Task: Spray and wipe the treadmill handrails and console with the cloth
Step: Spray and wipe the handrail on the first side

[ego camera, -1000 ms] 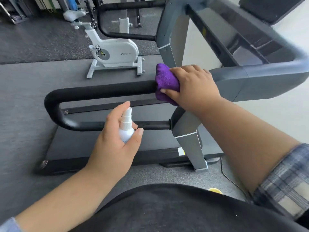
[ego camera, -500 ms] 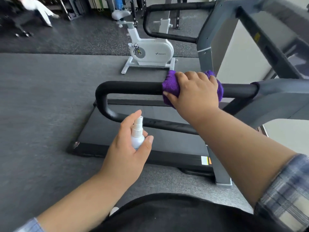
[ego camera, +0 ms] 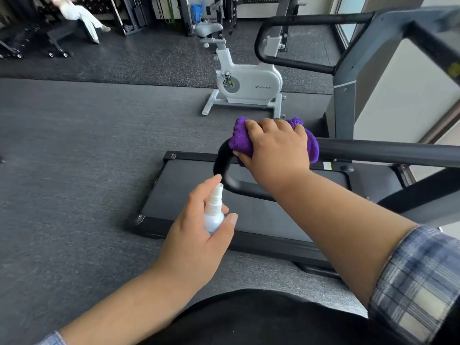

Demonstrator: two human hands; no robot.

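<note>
My right hand grips a purple cloth wrapped over the near black handrail of the treadmill, close to the rail's rounded outer bend. My left hand holds a small white spray bottle upright just below and left of that bend, index finger up beside the nozzle. The far handrail loops at the upper right. The console is blurred at the top right corner.
The treadmill belt deck lies under the rail on grey gym flooring. A white exercise bike stands beyond it. Racks and a seated person are at the far back left. A grey treadmill upright rises at right.
My right hand has slid the cloth along the handrail from the upright end out to the rounded bend. My left hand with the bottle has kept its place below the rail.
</note>
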